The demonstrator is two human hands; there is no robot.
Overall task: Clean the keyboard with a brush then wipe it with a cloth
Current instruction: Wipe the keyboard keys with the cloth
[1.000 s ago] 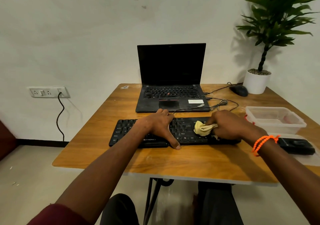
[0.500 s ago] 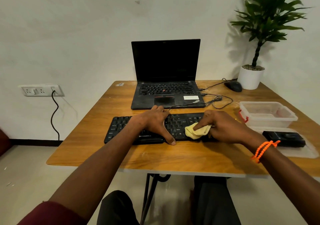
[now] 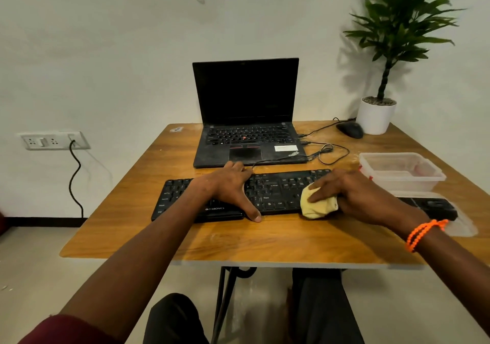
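Wiping phase, by the look of it. Black Zebronics keyboard (image 3: 278,192) lay flat near the table (image 3: 265,240) front edge, just in front of the ThinkPad laptop (image 3: 248,121). Left hand (image 3: 228,187) spread flat over the keyboard's middle, thumb hooked over the front edge, fingers straight, gripping nothing; it pinned the board. Right hand (image 3: 355,195) pressed a bunched yellow cloth (image 3: 316,206) onto the lower right keys, fingers curled around the wad with one fingertip on top. Cloth overhung the front edge slightly.

No brush identifiable; a dark object (image 3: 434,207) lay on a clear lid right of the keyboard, beside a clear plastic container (image 3: 403,174), too unclear to name.

Judgement: wipe well meant short strokes along the rows, light pressure so keycaps didn't pop, left hand anchoring. Keys under the left hand would need a hand shift to reach. Keep the cloth clear of the cable (image 3: 331,153) behind.
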